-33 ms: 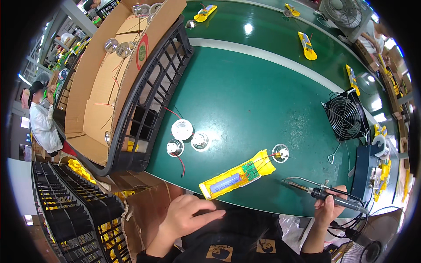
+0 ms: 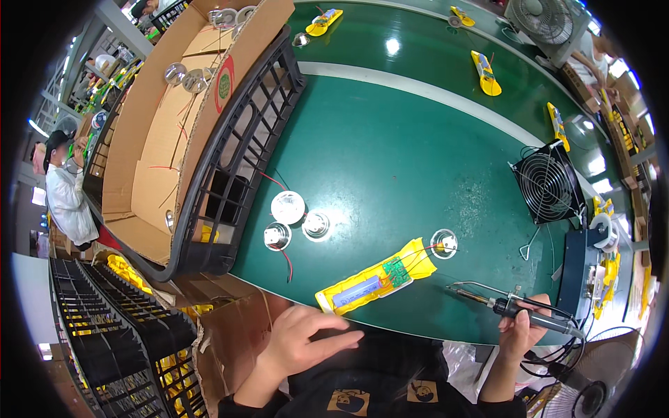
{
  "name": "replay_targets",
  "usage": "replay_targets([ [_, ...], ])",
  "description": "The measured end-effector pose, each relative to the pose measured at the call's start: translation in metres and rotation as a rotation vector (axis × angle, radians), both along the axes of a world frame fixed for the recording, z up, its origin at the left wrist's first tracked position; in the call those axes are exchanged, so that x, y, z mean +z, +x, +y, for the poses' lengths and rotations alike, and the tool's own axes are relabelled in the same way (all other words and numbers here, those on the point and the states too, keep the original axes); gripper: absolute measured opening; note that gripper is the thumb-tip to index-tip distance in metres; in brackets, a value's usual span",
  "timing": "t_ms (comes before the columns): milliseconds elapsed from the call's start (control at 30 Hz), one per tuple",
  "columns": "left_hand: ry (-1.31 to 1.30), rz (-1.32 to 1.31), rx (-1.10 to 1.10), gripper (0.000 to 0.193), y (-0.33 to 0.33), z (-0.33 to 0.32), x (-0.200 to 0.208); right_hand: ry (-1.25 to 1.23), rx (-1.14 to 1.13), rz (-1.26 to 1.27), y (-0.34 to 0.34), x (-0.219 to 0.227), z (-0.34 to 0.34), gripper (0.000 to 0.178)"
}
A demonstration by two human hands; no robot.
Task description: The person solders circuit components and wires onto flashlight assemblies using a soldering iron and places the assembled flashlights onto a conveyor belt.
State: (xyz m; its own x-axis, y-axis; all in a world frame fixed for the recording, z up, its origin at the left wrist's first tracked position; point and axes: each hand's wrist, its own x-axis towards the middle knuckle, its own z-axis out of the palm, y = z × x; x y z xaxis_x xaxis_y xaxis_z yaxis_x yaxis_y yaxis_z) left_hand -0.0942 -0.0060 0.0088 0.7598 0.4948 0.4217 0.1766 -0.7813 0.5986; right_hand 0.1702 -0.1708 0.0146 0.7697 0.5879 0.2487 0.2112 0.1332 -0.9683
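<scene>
From where I'm standing, the wiring is looking well advanced: a yellow housing is lying uncovered near the front edge of the green bench, a blue cell and a green circuit board are sitting in it, and thin red and dark wires are running from the board to a silver lamp cup. That cup is resting on the bench just beyond the housing's upper end, not inside it. Three loose cups, a white-faced one and two silver ones, are lying to the left, apart from any housing. The right hand is gripping a soldering iron, its fingers wrapping the handle and its tip pointing toward the housing but standing apart from it. The left hand is hovering by the housing's lower end, fingers loosely spread and apparently holding nothing; its palm is facing away from me, and I can't tell whether a fingertip is touching the bench edge. The joints on the board are showing too small to judge as finished, and a cardboard box's side wall is hiding part of its contents.
</scene>
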Motion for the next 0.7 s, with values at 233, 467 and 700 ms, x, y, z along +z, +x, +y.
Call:
replay_targets([
  [233, -0.124, -0.166, 0.007, 0.023, 0.048, 0.008, -0.006, -0.021, 0.037, -0.030, -0.004, 0.017, 0.014, 0.029],
  [467, -0.141, -0.167, 0.218, 0.019, 0.064, 0.002, -0.011, -0.060, 0.135, -0.019, 0.002, 0.026, 0.036, 0.028],
  [700, -0.122, -0.063, 0.208, 0.020, 0.068, 0.005, -0.012, -0.203, 0.309, -0.221, 0.011, 0.019, 0.053, 0.029],
])
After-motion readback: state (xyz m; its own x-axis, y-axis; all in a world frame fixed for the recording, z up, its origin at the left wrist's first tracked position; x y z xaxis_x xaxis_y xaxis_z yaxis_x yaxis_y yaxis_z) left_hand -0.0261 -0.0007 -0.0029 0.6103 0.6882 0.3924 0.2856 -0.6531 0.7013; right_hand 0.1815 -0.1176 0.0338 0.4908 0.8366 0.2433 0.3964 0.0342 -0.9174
